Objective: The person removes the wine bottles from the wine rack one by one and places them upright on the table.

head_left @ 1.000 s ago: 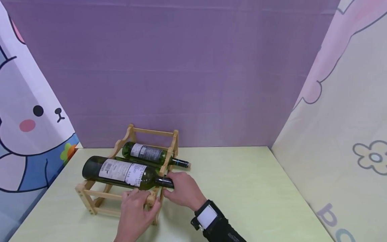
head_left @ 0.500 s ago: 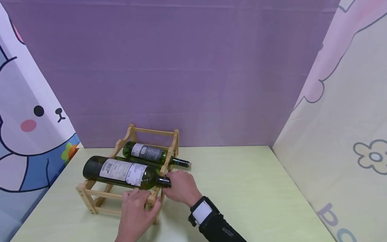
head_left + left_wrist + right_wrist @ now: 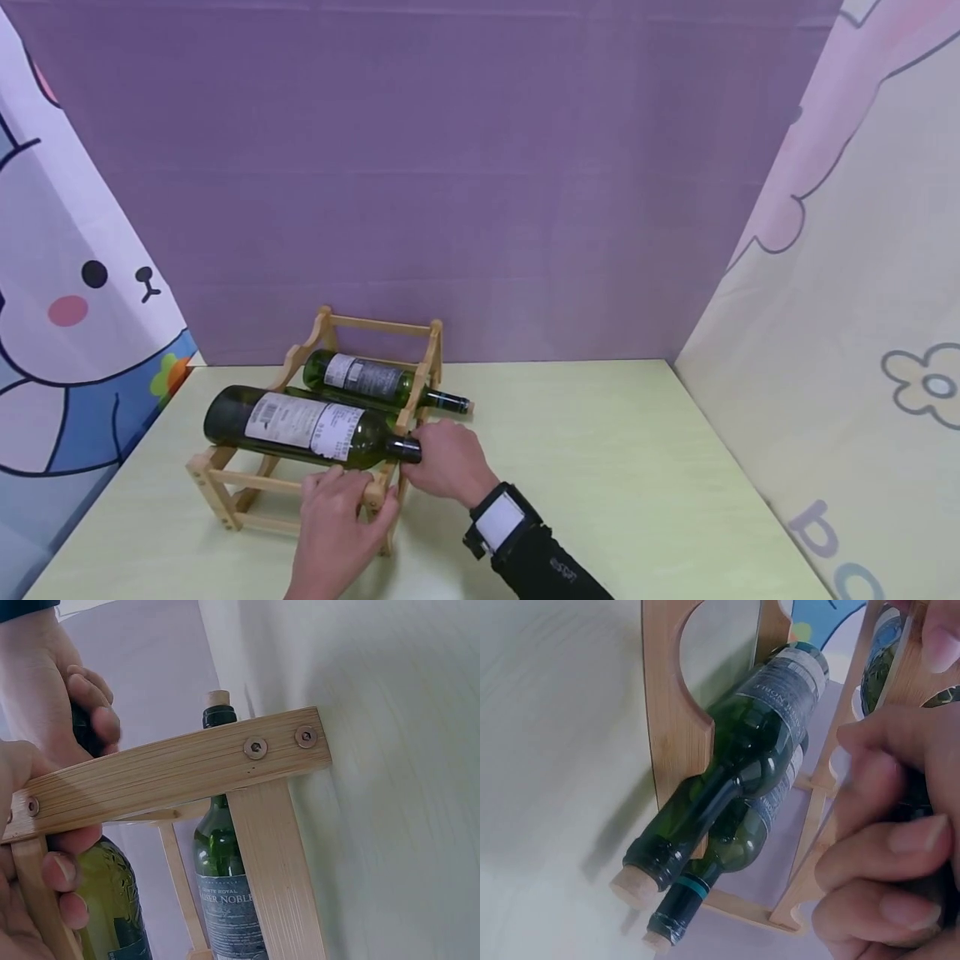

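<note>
On the table stands a wooden wine rack [image 3: 255,481] with dark green wine bottles lying across it. The front wine bottle [image 3: 300,423], with white labels, lies on the upper tier with its neck to the right. My right hand [image 3: 452,463] has its fingers curled round that neck; the neck's end is hidden in it. My left hand [image 3: 337,521] grips the rack's near right corner, fingers round the wood, seen close in the left wrist view. Beside the right hand, the right wrist view shows two corked bottles: a nearer bottle [image 3: 757,735] and a farther bottle [image 3: 731,840].
Behind the front bottle, another wine bottle [image 3: 367,379] rests near the rack's back, its neck poking past the side rail. The pale table [image 3: 600,483] extends right. A purple backdrop [image 3: 510,183] rises behind, with cartoon-printed panels [image 3: 67,250] at the sides.
My right hand has shifted slightly left and away from me along the bottle's neck, covering more of its end. The left hand, the rack and the bottles hold their places.
</note>
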Tool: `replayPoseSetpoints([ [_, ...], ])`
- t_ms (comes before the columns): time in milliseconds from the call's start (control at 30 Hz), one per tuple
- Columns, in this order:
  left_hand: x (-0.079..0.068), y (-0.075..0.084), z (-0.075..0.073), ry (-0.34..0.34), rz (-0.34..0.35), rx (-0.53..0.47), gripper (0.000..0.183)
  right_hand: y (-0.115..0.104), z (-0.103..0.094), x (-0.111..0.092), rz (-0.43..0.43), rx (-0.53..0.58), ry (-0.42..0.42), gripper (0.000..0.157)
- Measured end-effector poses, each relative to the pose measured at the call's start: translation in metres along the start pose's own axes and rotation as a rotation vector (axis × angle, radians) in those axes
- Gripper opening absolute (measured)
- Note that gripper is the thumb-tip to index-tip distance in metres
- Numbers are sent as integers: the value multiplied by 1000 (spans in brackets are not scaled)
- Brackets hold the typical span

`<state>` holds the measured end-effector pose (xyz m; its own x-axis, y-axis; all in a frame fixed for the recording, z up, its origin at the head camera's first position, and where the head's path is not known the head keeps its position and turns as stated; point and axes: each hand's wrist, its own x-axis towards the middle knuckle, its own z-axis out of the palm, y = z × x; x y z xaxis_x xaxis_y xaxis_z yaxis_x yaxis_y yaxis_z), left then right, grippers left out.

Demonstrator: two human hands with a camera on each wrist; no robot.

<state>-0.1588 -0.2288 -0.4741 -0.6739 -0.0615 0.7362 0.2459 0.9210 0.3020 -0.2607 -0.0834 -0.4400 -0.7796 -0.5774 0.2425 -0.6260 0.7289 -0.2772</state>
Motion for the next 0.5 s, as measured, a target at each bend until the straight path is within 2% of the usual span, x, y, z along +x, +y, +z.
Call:
replayPoseSetpoints([
  [167, -2, -2, 0, 7, 1, 5, 27, -1, 1, -1, 4, 16, 5, 27],
  [333, -2, -3, 1, 26, 18, -10, 30, 0, 4, 0, 17, 12, 19, 28],
  [500, -3, -4, 1, 10, 3, -16, 32, 2, 5, 1, 18, 25, 45, 27],
])
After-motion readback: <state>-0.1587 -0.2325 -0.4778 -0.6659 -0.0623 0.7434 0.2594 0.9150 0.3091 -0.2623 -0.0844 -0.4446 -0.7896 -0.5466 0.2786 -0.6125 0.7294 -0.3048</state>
